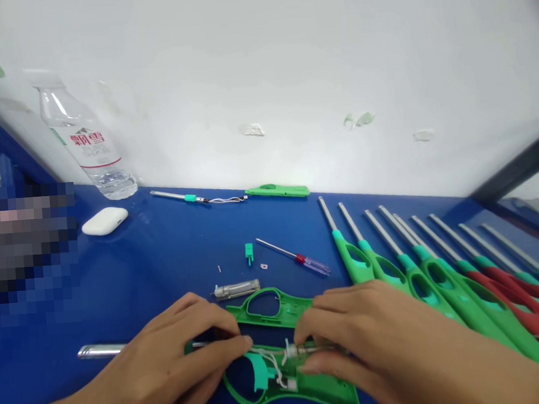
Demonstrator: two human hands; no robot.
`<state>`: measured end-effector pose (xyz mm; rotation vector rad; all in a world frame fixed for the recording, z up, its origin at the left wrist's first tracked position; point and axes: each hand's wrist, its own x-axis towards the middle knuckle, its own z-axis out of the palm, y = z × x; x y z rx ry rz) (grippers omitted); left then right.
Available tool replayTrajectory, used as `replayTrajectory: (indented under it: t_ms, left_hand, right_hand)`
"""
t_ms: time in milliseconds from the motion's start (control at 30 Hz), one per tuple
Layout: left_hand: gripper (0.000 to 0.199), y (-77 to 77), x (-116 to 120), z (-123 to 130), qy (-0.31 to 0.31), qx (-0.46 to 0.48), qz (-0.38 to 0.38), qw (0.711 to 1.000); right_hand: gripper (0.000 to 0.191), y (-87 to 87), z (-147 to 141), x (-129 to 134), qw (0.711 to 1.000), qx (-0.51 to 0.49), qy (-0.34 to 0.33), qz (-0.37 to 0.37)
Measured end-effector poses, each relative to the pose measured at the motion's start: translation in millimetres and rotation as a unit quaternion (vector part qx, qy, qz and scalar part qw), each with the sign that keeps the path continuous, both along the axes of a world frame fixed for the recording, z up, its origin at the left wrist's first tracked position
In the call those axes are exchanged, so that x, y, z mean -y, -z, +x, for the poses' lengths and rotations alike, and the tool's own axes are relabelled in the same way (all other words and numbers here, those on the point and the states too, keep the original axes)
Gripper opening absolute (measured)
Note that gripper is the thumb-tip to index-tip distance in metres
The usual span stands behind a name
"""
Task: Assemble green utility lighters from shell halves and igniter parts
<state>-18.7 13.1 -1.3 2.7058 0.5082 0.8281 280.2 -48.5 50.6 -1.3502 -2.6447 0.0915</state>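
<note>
Our left hand and right hand meet over the near shell

Our right hand is clamped on a clear tank, held between thumb and forefinger above the near shell. Our left hand lies over a metal tube, whose tip sticks out to the left; its thumb and fingers come close together beside the white wires, but we cannot tell whether they grip tube or wires.

The near shell is green and lies open below the hands, partly covered by the right one. We see a teal trigger at its looped end, with the wires running next to it to a small white plug.

Just behind, the rear shell lies open too, its right end hidden by our right hand. Behind its left end is a spare tank. Farther back on the blue tabletop we find a screw, a teal piece, a tiny pale part and a screwdriver with a clear purplish handle.

To our right, green and red lighters lie in a slanting row. Along the white wall are a wired rod and a far shell. At the left, a white case lies near a water bottle.
</note>
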Motion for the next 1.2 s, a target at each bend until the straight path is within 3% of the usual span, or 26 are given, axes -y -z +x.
replayTrajectory:
  t_ms: [100, 200, 500, 800, 1200]
  left_hand:
    - [0.041, -4.6, 3.1, 1.0, 0.003, -0.015, -0.008, 1.000]
    - [0.033, -5.6, 2.8, 1.9, 0.007, -0.015, 0.002, 1.000]
    - [0.024, 6.0, 5.3, 0.3, 0.001, -0.028, -0.012, 1.000]
    - [0.024, 0.9, 1.0, 4.8, -0.002, -0.003, 0.033, 0.999]
    - [0.027, 0.1, -2.6, 7.4, 0.002, -0.005, 0.006, 1.000]
  right_hand:
    - [0.019, -0.7, -2.6, -1.0, 0.996, 0.031, -0.025, -0.079]
    - [0.017, -1.3, -4.3, -1.2, 0.996, 0.036, -0.024, -0.084]
    - [0.013, 1.4, -7.5, 2.1, 0.995, 0.074, -0.058, -0.027]
    - [0.033, 17.1, -0.8, 10.1, 0.994, 0.058, -0.070, 0.054]
    - [0.022, 16.6, -5.7, 8.5, 0.992, 0.050, -0.059, 0.104]
